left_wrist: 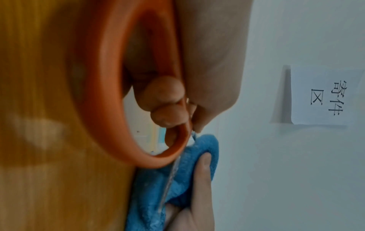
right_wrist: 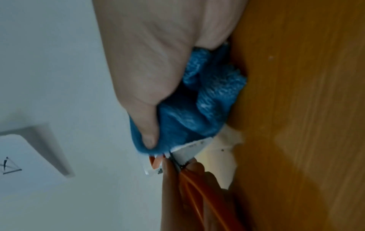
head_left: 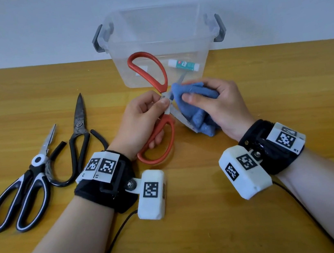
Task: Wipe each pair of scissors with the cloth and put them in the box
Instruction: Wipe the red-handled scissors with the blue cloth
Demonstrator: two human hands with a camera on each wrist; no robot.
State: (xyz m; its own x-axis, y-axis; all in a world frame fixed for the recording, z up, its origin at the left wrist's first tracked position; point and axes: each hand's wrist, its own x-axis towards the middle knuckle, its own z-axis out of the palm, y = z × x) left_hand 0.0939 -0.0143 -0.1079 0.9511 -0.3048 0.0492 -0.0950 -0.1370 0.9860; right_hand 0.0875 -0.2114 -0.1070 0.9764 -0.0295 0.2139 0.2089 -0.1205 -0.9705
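Red-handled scissors (head_left: 155, 70) are spread wide open above the table's middle. My left hand (head_left: 143, 116) grips them at the pivot, fingers through the near red loop (left_wrist: 102, 93). My right hand (head_left: 218, 102) holds a bunched blue cloth (head_left: 196, 109) wrapped round one blade, thumb pressing on top (right_wrist: 148, 137); the other blade's tip (head_left: 182, 78) pokes out behind the cloth. The clear plastic box (head_left: 204, 44) with grey latches stands behind, against the wall. Black-and-white scissors (head_left: 29, 188) and all-black scissors (head_left: 78, 126) lie at the left.
A glue stick (head_left: 184, 65) lies inside the box. Two short black tube pieces (head_left: 58, 150) lie by the black scissors. The wooden table (head_left: 285, 88) ends at a pale wall behind; a paper sign (left_wrist: 324, 96) hangs on a wall.
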